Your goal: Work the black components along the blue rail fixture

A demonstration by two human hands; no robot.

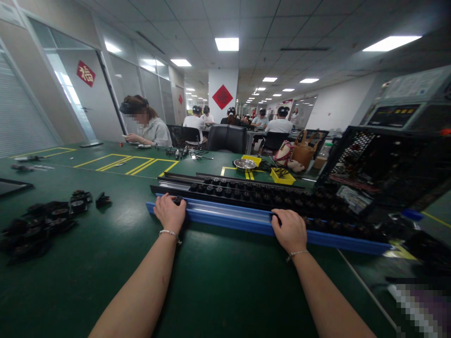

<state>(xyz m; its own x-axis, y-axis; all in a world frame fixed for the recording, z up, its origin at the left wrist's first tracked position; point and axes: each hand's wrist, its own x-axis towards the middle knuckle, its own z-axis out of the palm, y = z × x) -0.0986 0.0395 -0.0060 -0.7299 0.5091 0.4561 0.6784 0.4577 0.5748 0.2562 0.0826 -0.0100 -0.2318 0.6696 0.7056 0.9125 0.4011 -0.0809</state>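
Note:
A long blue channel rail (229, 213) lies across the green table, its inner floor pale and shiny. At its left end my left hand (170, 210) is closed around a small black part (178, 200) that sits in the channel, mostly hidden by the fingers. Farther right, my right hand (291, 229) is curled over the same rail, with something dark under its fingertips that I cannot make out. Right of that hand, several black parts sit in the rail. Behind it lie black rails (176, 188) filled with rows of similar black parts.
A pile of black parts (58, 211) and a single one (103, 200) lie to the left. Beyond the rails are a metal bowl (244, 164) and yellow trays (283, 176). A large open equipment case (387, 159) stands right. A co-worker (148, 124) sits across the table.

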